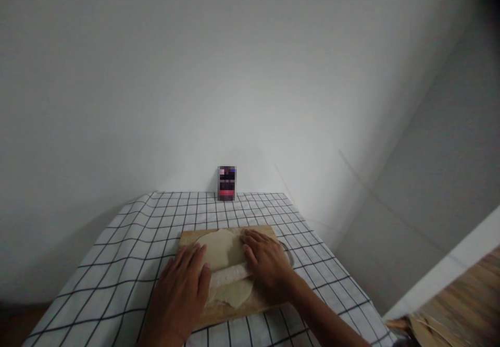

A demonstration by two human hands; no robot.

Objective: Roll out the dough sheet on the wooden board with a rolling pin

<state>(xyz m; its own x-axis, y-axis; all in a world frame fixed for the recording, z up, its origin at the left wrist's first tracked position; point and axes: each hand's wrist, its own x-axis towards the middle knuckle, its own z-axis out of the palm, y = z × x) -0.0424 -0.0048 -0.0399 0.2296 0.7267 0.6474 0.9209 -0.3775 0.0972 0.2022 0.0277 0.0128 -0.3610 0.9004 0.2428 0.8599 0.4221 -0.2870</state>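
Note:
A pale, flour-dusted rolling pin lies crosswise over a flat sheet of dough on a wooden cutting board. My left hand rests over the pin's left end, fingers stretched forward and the thumb along the inner side. Over the right end lies my right hand, palm down, its fingers extended toward the far right part of the board. Both hands are open and flat, not wrapped round the pin, and they hide its two ends. Dough shows beyond the pin and on the near side.
A white cloth with black checks covers the table. A small dark box-like item, its picture blurred, stands at the far edge against the white wall. A curved metal handle or rim shows beside the board. Wooden floor appears lower right.

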